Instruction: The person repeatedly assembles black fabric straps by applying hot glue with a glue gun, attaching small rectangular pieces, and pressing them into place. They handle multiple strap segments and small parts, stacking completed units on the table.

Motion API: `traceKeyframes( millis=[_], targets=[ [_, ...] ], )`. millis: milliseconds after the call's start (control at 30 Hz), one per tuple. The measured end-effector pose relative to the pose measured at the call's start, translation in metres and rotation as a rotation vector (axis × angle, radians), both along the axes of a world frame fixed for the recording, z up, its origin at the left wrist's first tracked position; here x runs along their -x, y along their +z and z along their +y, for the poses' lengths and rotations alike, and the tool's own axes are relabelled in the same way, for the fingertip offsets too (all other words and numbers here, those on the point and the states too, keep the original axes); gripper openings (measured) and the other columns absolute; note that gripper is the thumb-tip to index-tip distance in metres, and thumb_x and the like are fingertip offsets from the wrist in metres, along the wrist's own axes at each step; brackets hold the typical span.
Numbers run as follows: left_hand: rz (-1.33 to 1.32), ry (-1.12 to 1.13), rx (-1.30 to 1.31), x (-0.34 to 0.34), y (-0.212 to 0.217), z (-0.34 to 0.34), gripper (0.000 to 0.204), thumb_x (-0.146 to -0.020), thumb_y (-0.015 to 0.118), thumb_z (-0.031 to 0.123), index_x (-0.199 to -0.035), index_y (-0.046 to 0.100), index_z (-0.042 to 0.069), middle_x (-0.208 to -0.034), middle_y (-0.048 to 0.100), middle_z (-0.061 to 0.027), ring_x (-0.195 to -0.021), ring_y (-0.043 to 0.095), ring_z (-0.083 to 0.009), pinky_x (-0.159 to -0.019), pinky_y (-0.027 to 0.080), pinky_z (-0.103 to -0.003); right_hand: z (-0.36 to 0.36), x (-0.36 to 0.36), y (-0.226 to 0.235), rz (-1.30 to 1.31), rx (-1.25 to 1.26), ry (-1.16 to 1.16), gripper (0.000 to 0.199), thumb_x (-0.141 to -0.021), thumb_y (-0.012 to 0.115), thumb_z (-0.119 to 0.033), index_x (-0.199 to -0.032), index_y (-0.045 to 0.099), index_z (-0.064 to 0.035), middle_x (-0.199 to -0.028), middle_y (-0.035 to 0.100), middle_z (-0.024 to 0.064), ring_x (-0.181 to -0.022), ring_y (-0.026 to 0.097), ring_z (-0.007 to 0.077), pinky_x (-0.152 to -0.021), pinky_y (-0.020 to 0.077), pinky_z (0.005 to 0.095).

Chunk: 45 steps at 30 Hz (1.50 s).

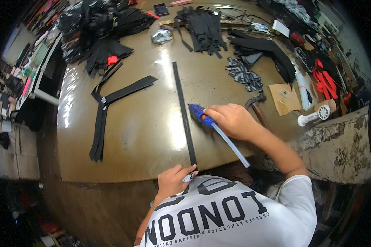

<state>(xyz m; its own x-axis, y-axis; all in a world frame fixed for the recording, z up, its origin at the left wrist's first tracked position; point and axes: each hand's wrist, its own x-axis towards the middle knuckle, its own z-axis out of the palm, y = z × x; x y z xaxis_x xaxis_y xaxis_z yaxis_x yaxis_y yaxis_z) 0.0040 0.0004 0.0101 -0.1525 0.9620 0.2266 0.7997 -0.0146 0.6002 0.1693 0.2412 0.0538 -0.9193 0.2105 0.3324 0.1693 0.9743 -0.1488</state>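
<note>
Black strap point(184, 111) runs lengthwise down the workbench point(140, 136); my left hand point(174, 180) pinches its near end, probably with a small metal clip, to pin it. Right hand point(231, 119) fisted round blue glue gun point(203, 114), nozzle beside strap. Strap piles point(202, 26) beyond.

Right hand point(231, 119) is extended from the lower right over the near edge of the worktop, forearm bare, fingers curled shut in a grip, knuckles up. Left hand point(174, 181) is held close to the body at the near edge, wrist bent, thumb and fingertips pinched together.
</note>
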Motion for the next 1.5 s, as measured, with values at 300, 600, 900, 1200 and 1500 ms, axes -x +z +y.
traceKeyframes(
  millis=[300,600,900,1200,1500],
  targets=[
    [0.028,-0.018,-0.039,0.0,-0.002,0.004,0.025,-0.069,0.087,0.02,-0.092,0.078,0.015,-0.059,0.053,-0.0041,-0.048,0.052,-0.018,-0.046,0.041,-0.032,0.022,-0.155,-0.023,0.567,0.187,-1.488,0.045,-0.101,0.048,-0.038,-0.116,0.058,0.0032,-0.104,0.064,0.0275,-0.1,0.061,0.0447,-0.087,0.0459,0.0494],
    [-0.023,0.042,0.046,-0.003,-0.001,0.001,0.024,-0.069,0.086,0.021,-0.091,0.078,0.017,-0.058,0.051,-0.0028,-0.049,0.054,-0.0181,-0.047,0.044,-0.032,0.091,-0.092,0.057,0.488,0.03,-1.149,0.033,-0.099,0.049,-0.026,-0.091,0.065,0.0022,-0.086,0.066,0.0241,-0.084,0.062,0.0438,-0.074,0.0493,0.0497],
    [-0.046,-0.025,0.122,0.005,-0.001,-0.004,0.042,-0.062,0.083,0.015,-0.103,0.076,0.023,-0.068,0.055,-0.0013,-0.059,0.06,-0.019,-0.053,0.047,-0.033,0.334,-0.147,-0.029,-0.113,0.163,-1.541,0.034,-0.089,0.066,-0.031,-0.115,0.069,-0.008,-0.127,0.06,0.0138,-0.124,0.049,0.0376,-0.1,0.0447,0.0488],
    [-0.048,-0.063,0.081,0.006,0.0,-0.003,0.03,-0.075,0.078,0.024,-0.105,0.074,0.023,-0.067,0.05,-0.0037,-0.056,0.057,-0.0245,-0.049,0.043,-0.036,0.253,-0.095,0.067,0.484,0.081,-0.825,0.019,-0.088,0.061,-0.017,-0.097,0.066,-0.0013,-0.092,0.069,0.0152,-0.084,0.067,0.0248,-0.077,0.0503,0.0323],
    [-0.021,-0.048,0.081,0.005,-0.001,-0.003,0.028,-0.077,0.077,0.024,-0.105,0.074,0.024,-0.067,0.052,-0.0008,-0.056,0.058,-0.0206,-0.05,0.044,-0.035,-0.015,0.016,0.102,0.426,0.306,-0.298,0.026,-0.091,0.062,-0.006,-0.116,0.065,-0.0039,-0.107,0.069,0.0174,-0.095,0.069,0.0267,-0.082,0.0529,0.034]
  ],
)
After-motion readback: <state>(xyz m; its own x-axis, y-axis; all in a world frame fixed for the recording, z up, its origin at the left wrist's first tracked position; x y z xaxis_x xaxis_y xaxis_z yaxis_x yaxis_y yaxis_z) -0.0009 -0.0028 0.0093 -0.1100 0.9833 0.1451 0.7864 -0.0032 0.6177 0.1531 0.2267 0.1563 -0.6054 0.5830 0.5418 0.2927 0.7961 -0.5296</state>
